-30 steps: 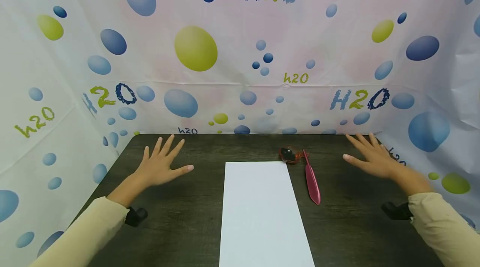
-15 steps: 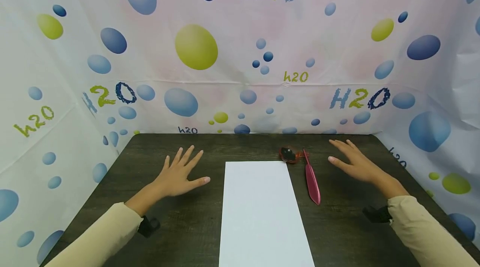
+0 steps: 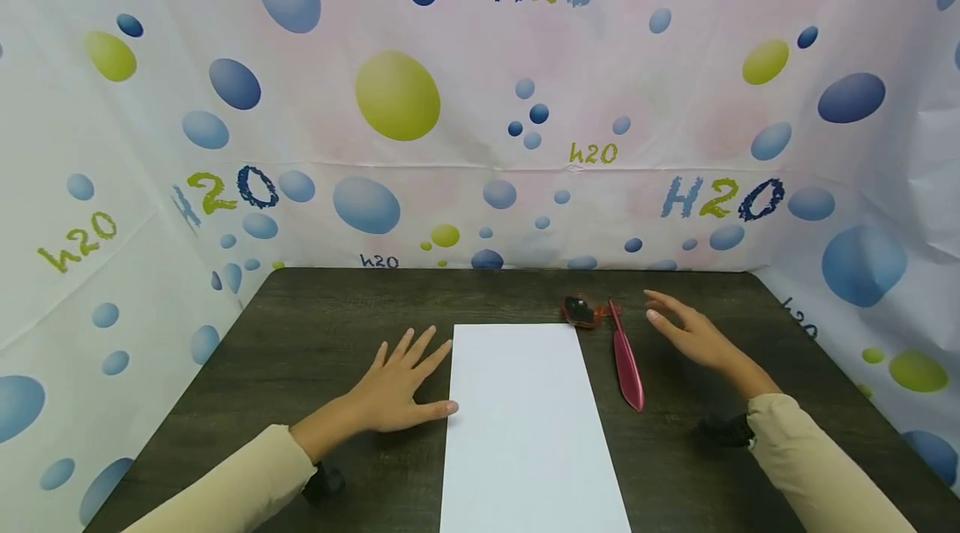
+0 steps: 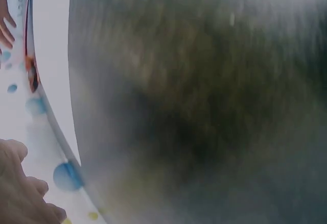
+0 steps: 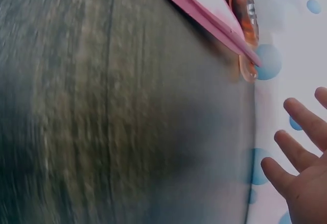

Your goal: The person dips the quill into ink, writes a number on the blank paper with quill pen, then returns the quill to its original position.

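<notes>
A white sheet of paper (image 3: 525,425) lies lengthwise on the dark table. My left hand (image 3: 393,390) is spread at its left side, the thumb tip and one fingertip overlapping the paper's edge in the head view. To the paper's right is a slim pink feather-shaped item (image 3: 628,371), its narrow end pointing away. Against that end sits a small translucent orange object (image 3: 581,311) with a dark middle, at the paper's far right corner. My right hand (image 3: 690,337) hovers right of both, fingers loosely extended and holding nothing; the right wrist view shows its spread fingers (image 5: 299,152).
The dark wooden table (image 3: 360,300) ends at a white backdrop (image 3: 465,33) printed with blue and green dots, which also rises on both sides. Dark wrist bands (image 3: 324,483) sit by both cream sleeves (image 3: 240,475).
Both hands have moved inward: the left one right and nearer to me, up to the paper's edge, the right one left toward the pink item. The paper and the other objects have stayed put.
</notes>
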`<state>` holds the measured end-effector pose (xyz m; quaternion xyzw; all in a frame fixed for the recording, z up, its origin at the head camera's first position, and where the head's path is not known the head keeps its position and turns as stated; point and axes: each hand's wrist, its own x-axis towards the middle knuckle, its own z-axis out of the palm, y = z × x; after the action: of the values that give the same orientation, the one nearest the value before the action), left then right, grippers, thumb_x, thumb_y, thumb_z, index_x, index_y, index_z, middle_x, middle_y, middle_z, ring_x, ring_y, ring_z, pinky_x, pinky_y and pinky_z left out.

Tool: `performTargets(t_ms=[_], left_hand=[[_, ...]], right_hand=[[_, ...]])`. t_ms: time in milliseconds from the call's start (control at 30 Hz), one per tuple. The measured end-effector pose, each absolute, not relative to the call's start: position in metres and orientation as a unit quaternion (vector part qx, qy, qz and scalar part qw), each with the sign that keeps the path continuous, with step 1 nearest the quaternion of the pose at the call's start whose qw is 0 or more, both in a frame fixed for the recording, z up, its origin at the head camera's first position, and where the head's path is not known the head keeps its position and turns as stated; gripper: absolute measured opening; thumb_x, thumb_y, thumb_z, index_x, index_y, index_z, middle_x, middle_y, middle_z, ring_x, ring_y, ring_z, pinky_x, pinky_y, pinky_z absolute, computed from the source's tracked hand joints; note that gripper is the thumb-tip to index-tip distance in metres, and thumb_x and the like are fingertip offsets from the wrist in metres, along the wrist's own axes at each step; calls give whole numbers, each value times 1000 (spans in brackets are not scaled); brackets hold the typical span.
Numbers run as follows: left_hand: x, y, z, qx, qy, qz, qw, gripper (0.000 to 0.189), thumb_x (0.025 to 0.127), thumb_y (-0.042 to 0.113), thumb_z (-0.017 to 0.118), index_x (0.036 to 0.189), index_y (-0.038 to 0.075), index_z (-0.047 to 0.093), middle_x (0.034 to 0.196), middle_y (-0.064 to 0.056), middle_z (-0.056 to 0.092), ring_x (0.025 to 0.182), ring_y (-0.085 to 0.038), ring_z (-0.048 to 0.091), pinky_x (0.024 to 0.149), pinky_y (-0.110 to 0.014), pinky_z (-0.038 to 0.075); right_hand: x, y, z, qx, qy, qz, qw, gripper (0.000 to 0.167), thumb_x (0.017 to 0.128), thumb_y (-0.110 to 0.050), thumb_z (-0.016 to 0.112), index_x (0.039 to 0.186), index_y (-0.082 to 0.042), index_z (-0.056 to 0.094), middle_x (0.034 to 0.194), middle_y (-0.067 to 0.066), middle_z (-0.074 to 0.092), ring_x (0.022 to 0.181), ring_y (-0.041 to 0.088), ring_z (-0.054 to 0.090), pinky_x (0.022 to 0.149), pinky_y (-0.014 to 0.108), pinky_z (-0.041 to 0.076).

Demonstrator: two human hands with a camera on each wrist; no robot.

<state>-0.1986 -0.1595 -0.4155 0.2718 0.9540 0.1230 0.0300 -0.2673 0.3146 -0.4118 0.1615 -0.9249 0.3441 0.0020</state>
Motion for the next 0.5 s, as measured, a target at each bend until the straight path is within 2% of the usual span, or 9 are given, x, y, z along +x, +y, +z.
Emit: performTargets(t_ms=[233,500], left_hand=[[-189,-148,-428,296,944,129,69,88,85,74,45,155,27,20,161,-11,7,144,-45,7,105,-73,10],[-181,-141,-437,330,930,124,107,88,86,74,44,155,27,18,162,-9,6,145,-43,5,106,-73,10]], right_hand=[[-271,310,-423,192,-905,380,1,54,103,-25,47,145,5,33,134,33,48,123,52,43,96,67,36],[-276,306,-432,205,-892,402,-5,51,101,-18,51,144,4,36,131,31,52,118,47,50,92,60,44]])
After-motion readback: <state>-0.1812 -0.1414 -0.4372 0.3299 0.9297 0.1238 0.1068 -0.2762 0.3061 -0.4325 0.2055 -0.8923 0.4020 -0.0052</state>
